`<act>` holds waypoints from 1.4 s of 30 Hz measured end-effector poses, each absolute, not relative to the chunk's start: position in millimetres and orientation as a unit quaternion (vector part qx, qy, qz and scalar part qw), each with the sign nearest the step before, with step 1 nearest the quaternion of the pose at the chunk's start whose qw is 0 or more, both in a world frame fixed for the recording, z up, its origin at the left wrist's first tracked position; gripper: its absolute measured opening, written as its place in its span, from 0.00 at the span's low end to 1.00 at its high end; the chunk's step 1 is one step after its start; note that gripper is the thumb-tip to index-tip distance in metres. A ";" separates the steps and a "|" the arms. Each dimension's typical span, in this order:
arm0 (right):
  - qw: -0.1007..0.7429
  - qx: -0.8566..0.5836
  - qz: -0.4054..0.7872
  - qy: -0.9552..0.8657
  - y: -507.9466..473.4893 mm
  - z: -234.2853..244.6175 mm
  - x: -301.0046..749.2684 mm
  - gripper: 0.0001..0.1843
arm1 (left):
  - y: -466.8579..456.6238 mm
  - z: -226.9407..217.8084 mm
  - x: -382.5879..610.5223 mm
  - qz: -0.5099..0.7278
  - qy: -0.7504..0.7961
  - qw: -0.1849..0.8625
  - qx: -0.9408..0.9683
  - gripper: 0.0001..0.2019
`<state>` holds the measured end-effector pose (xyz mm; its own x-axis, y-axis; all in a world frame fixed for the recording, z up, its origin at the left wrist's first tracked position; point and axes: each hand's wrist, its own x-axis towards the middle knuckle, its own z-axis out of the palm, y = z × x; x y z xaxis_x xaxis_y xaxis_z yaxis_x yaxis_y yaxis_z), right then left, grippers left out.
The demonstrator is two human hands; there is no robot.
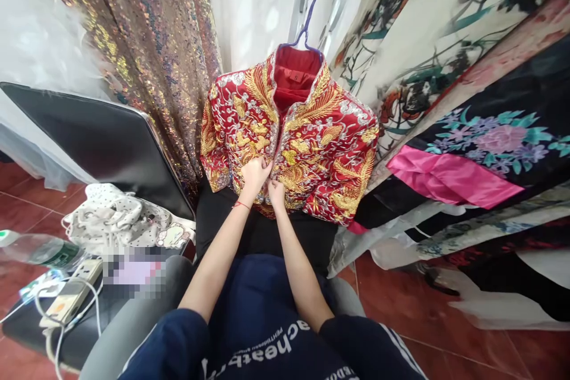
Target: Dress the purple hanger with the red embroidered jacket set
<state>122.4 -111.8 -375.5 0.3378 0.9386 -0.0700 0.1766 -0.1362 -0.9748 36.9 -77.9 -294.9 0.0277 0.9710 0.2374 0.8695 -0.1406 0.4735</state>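
Observation:
A red jacket (307,148) with gold and silver embroidery and a stand-up collar hangs before me on a purple hanger (305,29). Its front is parted at the collar, and the two edges draw together lower down. My left hand (255,173), a red string around its wrist, is closed on the front edge, thumb toward the middle. Just below and to the right, my right hand (276,192) pinches the front near the same seam. What lies between the fingertips is too small to make out. The jacket's lower front is partly hidden behind my hands and forearms.
Garments hang close on the right, one with a pink satin band (449,175). A sequined cloth (155,29) hangs at the left. Beside my left leg, a black chair (98,136) holds a spotted cloth bag (116,219), a plastic bottle (44,249) and a power strip (73,291) with cables.

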 end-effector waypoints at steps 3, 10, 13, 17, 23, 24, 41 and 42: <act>0.462 -0.670 0.395 -0.426 -108.8 -388.5 125.1 0.21 | -79.0 -319.0 34.8 0.195 0.672 0.114 0.706 0.19; 0.345 -0.701 0.486 -0.392 -113.4 -418.9 116.3 0.21 | -86.7 -363.6 27.1 0.147 0.682 0.128 0.705 0.17; 0.316 -0.724 0.483 -0.377 -128.9 -424.8 117.3 0.21 | -92.4 -377.2 16.9 0.127 0.701 0.135 0.689 0.18; 0.308 -0.737 0.453 -0.395 -141.4 -407.0 127.1 0.20 | -96.6 -382.1 -4.2 0.120 0.722 0.137 0.667 0.19; 0.393 -0.678 0.349 -0.513 -137.2 -300.2 144.8 0.15 | -85.2 -342.3 -17.8 0.150 0.722 0.114 0.666 0.18; 0.429 -0.660 0.301 -0.538 -135.2 -274.4 151.4 0.17 | -81.5 -327.9 -17.1 0.168 0.720 0.099 0.666 0.19; 0.408 -0.661 -0.254 -0.576 -60.8 -129.0 210.8 0.33 | -39.8 -194.9 -18.4 0.194 0.677 -0.045 0.708 0.19; 0.415 -0.656 -0.255 -0.577 -60.0 -128.4 212.1 0.32 | -37.5 -190.7 -28.3 0.185 0.685 -0.050 0.703 0.19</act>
